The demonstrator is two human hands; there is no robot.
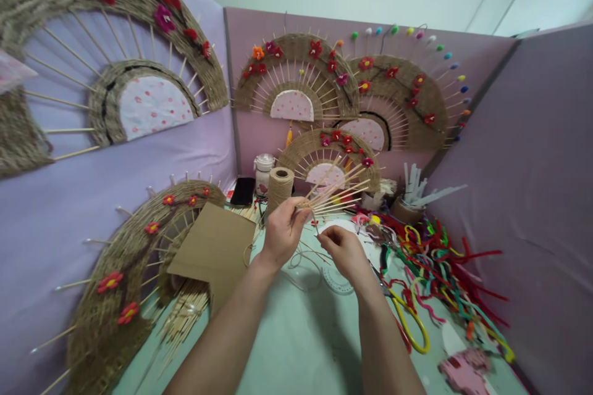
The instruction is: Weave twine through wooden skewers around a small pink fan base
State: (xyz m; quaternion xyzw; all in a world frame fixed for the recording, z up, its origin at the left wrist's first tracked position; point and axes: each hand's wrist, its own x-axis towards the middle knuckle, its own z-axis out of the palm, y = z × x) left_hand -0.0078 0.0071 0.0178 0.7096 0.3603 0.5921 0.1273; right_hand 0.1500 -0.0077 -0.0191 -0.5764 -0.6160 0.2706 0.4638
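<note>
Landmark: the twine spool. I read left to right through the head view, from my remote seat.

Well left of it: a woven twine fan with red flowers. Between fan and spool, a cardboard sheet lies close to the left forearm; I'd steer the elbow clear.

Camera side of the spool: left hand, grip narrow, thumb and fingers pinching the gathered ends of a fan of thin sticks. The sticks are held above the table, splaying to the spool's right. My judgement: this pinch is the anchor. Firm at the gathered ends, or the spacing drifts.

Right of the spool, nearer the camera: right hand, thumb and forefinger nipping a thin strand that runs up to the gathered ends. Best handled with even, modest tension; too hard could skew the sticks. What the curled fingers hold, I cannot tell.

Below the hands, loose cord loops in front of the spool, near a protractor; I'd watch for snags.

Farther right of the spool: yellow-handled scissors, beside the right forearm, then heaped pipe cleaners.
</note>
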